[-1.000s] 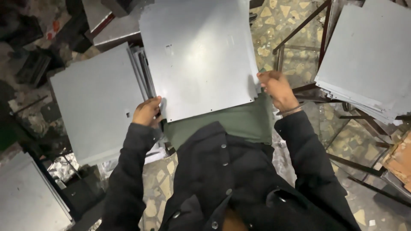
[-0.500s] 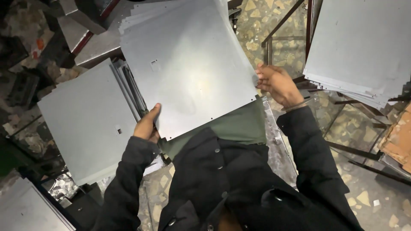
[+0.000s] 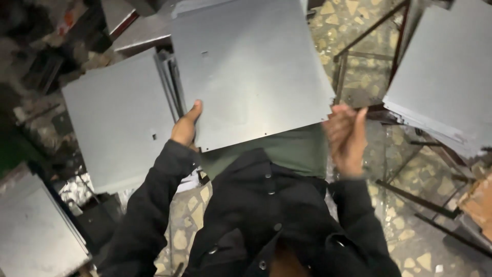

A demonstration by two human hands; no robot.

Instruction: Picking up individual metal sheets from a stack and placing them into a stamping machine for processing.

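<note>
Grey metal sheet (image 3: 251, 66) pinched at its near-left edge by left hand (image 3: 185, 125); right hand (image 3: 347, 137) open, just off its right corner.

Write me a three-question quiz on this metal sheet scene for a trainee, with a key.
1. True or false: both hands grip the grey metal sheet.
2. Which hand touches the sheet's near edge? A) left hand B) right hand C) neither
3. Fill in: right of the person, a stack of grey sheets rests on a dark metal ____.

Key
1. False: only the left hand holds it. The right hand is blurred, open and just off the corner.
2. A
3. frame
</note>
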